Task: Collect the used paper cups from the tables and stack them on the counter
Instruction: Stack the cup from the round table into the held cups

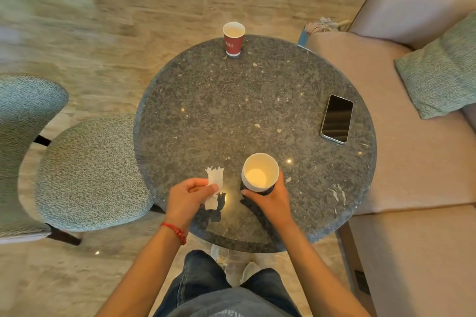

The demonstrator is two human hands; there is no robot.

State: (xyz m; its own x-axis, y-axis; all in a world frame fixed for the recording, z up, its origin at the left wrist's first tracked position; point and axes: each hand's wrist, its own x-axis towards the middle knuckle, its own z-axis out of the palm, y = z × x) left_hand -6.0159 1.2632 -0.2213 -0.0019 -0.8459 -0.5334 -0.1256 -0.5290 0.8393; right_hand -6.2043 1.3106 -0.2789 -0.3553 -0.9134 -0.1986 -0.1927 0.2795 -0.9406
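Looking straight down at a round dark speckled tabletop (206, 110). The right hand (270, 198) is wrapped around a paper cup (259, 172) near the front edge, fingers curled round its lower wall, and from up here you can see right into the pale inside of it (can't tell if it's lifted or still sitting on the stone). The left hand (188, 195) is just beside it, pinching a crumpled white napkin (214, 185) between thumb and fingers; the two hands are apart, not touching each other.

A second cup, a red paper cup (234, 38) with a white rim, stands upright way over at the far edge of the tabletop, well apart from both hands. A phone (337, 118) lies screen up, dark, near the right edge.

There's a red bracelet (175, 231) on the left wrist. A teal upholstered chair (90, 175) sits on the left, and a beige sofa (412, 162) with a greenish cushion (443, 69) runs along the right.
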